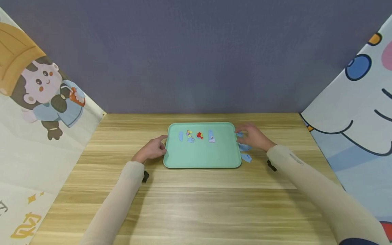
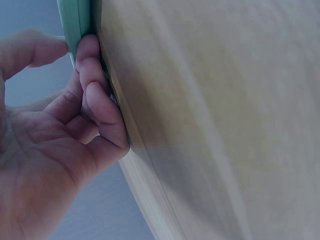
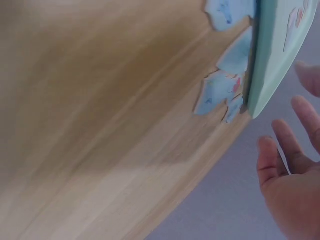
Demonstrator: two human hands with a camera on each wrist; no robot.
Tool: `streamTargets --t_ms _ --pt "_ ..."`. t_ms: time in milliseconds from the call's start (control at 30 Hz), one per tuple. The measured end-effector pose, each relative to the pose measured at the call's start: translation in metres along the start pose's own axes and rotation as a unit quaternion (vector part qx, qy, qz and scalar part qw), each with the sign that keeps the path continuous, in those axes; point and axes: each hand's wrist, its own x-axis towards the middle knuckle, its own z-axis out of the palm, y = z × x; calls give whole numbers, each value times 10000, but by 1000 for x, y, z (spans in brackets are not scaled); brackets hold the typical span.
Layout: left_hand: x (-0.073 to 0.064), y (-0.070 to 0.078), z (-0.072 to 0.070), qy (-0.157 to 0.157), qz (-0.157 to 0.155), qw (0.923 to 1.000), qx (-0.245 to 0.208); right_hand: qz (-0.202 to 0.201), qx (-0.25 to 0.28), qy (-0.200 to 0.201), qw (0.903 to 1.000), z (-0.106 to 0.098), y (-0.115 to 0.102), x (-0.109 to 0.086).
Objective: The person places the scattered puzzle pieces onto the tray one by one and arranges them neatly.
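A pale green tray [image 1: 199,158] lies on the wooden table. My left hand [image 1: 152,149] is at its left edge; in the left wrist view, the thumb touches the rim while the curled fingers [image 2: 102,102] press against the tray's side at the table surface. Beside the right edge hovers my right hand [image 1: 252,136], its fingers [image 3: 267,155] loosely bent and apart, holding nothing visible. Inside the tray are a red piece [image 1: 199,135], a blue strip [image 1: 181,136], a multicoloured piece [image 1: 190,139] and a pale blue piece [image 1: 211,136].
Several light blue puzzle-like pieces [image 3: 232,55] lie on the table along the tray's right side, some partly under its edge; one piece [image 1: 246,157] sits near the front right corner. A grey-blue panel [image 1: 199,61] rises behind the table [image 1: 196,200], with cartoon-printed sheets at both sides.
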Motion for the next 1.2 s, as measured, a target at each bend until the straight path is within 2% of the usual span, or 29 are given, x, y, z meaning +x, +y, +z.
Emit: streamTargets --t_ms 167,300,533,800,1067,1200 --pt "0 0 0 -16 4 10000 53 -187 -254 150 9994 2 4 -18" --pt "0 0 0 -19 -25 10000 40 -370 -555 71 9977 4 9 -32" --pt "0 1 0 -29 8 10000 26 -441 -472 124 9978 8 18 -48" --pt "-1 2 -1 -25 4 10000 23 -615 -482 58 9969 11 24 -46" --pt "-3 4 -1 -17 59 10000 51 -574 -616 -531 9950 5 28 -43" --pt "-3 4 0 -3 86 9999 65 -736 -660 -501 9938 4 33 -41"
